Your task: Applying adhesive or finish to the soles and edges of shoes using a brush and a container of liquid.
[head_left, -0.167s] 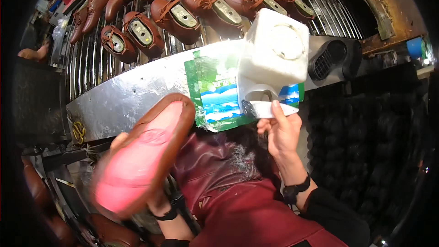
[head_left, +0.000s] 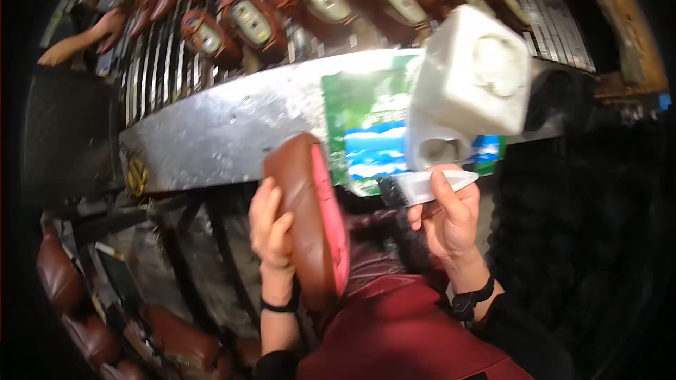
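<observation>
My left hand (head_left: 272, 229) is closed on a brown leather shoe upper (head_left: 301, 214), turned on its side near the front of the metal ledge. A strip of its pink underside (head_left: 329, 218) faces right. In my right hand (head_left: 453, 222) is a brush (head_left: 429, 186), pinched by its flat white handle, with dark bristles pointing left. Just beyond it stands a white plastic jug (head_left: 472, 74) with an opening cut low in its side. Under the jug lies a green and blue printed plastic sheet (head_left: 377, 148).
Brown lace-up shoes (head_left: 320, 0) rest on the roller conveyor (head_left: 151, 88) behind the metal ledge (head_left: 232, 123). Yellow-handled scissors (head_left: 136, 176) hang at its left end. Another person's hand (head_left: 105, 28) touches a shoe at far left. More brown shoes (head_left: 179, 338) sit at lower left.
My left hand has turned the shoe upper from its pink underside onto its side and brought it right. The brush in my right hand has moved slightly away from the jug's opening. The view has shifted.
</observation>
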Tool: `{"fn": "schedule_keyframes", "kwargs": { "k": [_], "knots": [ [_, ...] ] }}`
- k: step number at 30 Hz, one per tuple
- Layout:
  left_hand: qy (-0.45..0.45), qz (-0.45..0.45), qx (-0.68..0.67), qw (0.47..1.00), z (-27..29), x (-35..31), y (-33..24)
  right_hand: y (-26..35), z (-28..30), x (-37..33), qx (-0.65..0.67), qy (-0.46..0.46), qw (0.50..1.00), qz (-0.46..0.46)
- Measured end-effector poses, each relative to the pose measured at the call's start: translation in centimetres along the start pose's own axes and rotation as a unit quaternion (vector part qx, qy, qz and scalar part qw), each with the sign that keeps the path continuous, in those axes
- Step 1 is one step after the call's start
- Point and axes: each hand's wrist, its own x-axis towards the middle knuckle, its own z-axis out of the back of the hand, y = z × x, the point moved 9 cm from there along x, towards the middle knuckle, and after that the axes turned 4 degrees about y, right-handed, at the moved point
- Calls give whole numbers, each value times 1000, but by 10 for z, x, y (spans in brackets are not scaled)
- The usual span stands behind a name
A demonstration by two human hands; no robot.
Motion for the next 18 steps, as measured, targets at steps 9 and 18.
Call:
{"fn": "schedule_keyframes", "kwargs": {
  "k": [9,18],
  "knots": [
    [4,-44,26,999,-3,-14,0,-49,-71,22,-198,159,967,-1],
    [-30,-51,23,998,0,-12,-4,-43,-92,102,-262,86,958,76]
  ]
}}
